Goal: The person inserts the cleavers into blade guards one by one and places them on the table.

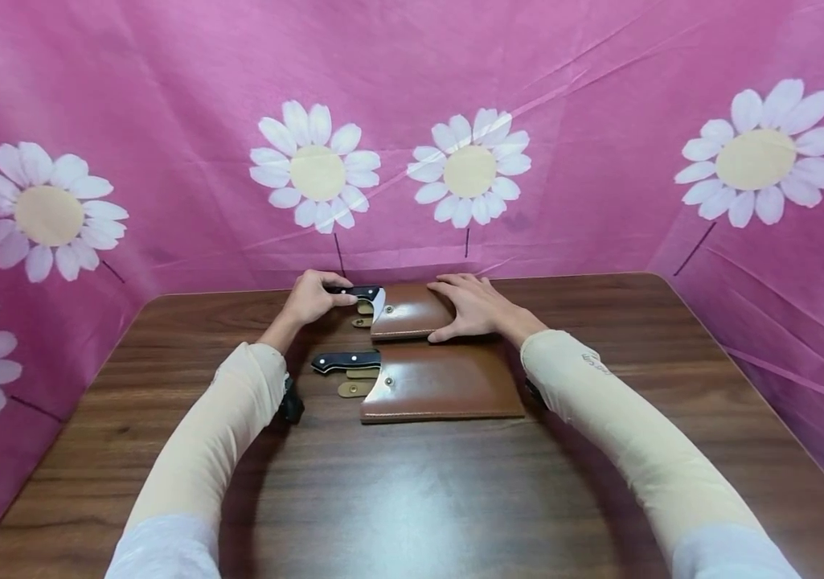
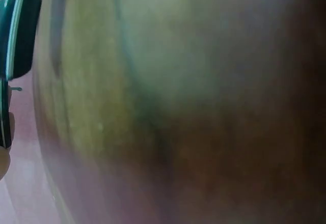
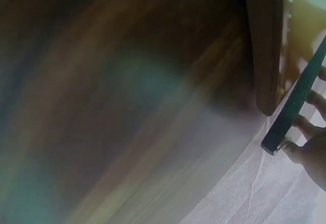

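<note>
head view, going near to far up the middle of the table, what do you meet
bare table → near sheath with a black-handled knife in it → far sheath, right hand flat on it, left hand gripping its knife handle → pink daisy cloth

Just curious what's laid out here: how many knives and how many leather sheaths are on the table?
Knives: 2, far knife gripped by the left hand, near knife.
Brown leather sheaths: 2, far sheath under the right hand, near sheath.
Total: 4
</note>
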The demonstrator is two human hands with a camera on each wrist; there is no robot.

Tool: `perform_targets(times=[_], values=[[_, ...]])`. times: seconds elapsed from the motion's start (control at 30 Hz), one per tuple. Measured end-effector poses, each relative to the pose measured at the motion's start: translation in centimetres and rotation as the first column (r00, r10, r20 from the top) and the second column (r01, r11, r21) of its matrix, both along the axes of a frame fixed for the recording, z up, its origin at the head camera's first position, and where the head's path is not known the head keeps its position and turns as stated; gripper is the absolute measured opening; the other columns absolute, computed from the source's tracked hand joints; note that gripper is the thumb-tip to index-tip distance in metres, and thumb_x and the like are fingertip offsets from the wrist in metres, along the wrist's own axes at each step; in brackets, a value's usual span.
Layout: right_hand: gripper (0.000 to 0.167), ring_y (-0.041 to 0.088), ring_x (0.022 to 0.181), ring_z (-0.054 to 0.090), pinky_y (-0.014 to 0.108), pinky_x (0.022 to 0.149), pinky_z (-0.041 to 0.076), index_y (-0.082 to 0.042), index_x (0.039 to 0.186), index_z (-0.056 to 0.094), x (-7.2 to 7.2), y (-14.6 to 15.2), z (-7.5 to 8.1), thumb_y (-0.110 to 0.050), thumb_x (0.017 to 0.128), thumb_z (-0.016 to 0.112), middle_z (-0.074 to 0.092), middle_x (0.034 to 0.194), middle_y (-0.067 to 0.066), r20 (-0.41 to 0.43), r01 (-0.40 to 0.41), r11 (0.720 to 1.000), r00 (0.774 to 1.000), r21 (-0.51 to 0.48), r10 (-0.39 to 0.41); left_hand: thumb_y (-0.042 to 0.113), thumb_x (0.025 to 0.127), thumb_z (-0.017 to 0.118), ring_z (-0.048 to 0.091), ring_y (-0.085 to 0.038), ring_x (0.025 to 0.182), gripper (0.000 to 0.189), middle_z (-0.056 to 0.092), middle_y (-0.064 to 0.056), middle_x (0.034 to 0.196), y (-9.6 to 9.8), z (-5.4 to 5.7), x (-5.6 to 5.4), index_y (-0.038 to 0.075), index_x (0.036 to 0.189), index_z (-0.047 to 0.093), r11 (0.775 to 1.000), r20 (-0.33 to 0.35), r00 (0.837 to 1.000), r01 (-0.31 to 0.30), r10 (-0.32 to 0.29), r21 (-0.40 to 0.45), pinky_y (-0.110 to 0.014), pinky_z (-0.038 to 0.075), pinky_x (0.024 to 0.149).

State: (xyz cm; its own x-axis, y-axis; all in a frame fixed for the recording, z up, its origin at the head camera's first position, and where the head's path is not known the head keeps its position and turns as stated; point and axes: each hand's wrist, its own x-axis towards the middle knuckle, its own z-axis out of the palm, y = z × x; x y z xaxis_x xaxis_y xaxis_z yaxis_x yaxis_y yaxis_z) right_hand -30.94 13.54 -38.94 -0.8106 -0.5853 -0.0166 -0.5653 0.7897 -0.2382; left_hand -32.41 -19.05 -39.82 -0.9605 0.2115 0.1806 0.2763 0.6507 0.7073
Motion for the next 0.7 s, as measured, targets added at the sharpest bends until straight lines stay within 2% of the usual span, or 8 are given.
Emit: perform_targets(times=[0.27,0.53,0.7], values=[[0.105,0.039,0.146,0.028,0.069,0.11,0.023,-0.014,0.156,0.04,-0.39,-0.86,0.0,-0.066,0.073,0.078,0.034,0.161,0.013,0.032,-0.01,1.0,0.999,0.017,0.01,0.015,0.082,0.086,0.065,-0.03,0.111,0.031,0.074,-0.016,0.11,-0.51,-0.23,-0.27,0.0,0.108,0.077,1.0,0.086,0.996,0.003,-0.002,-0.013,-0.04,0.046,0.097],[0.104,0.04,0.15,0.019,0.071,0.112,0.017,-0.014,0.159,0.034,-0.44,-0.88,-0.07,-0.062,0.078,0.077,0.026,0.164,0.014,0.119,-0.002,0.999,0.993,0.043,-0.003,0.017,0.083,0.084,0.064,-0.03,0.11,0.029,0.074,-0.015,0.11,-0.06,0.25,-0.09,0.002,0.107,0.076,0.997,0.107,0.994,0.001,0.007,-0.075,-0.042,0.045,0.098],[0.104,0.039,0.15,0.02,0.07,0.113,0.018,-0.015,0.159,0.033,-0.49,-0.92,-0.22,-0.063,0.078,0.076,0.026,0.165,0.014,0.123,-0.002,0.999,0.992,0.052,-0.005,0.018,0.084,0.084,0.063,-0.03,0.113,0.03,0.074,-0.015,0.112,-0.02,0.39,-0.08,0.002,0.108,0.076,0.997,0.133,0.991,0.0,0.011,-0.082,-0.042,0.045,0.099]])
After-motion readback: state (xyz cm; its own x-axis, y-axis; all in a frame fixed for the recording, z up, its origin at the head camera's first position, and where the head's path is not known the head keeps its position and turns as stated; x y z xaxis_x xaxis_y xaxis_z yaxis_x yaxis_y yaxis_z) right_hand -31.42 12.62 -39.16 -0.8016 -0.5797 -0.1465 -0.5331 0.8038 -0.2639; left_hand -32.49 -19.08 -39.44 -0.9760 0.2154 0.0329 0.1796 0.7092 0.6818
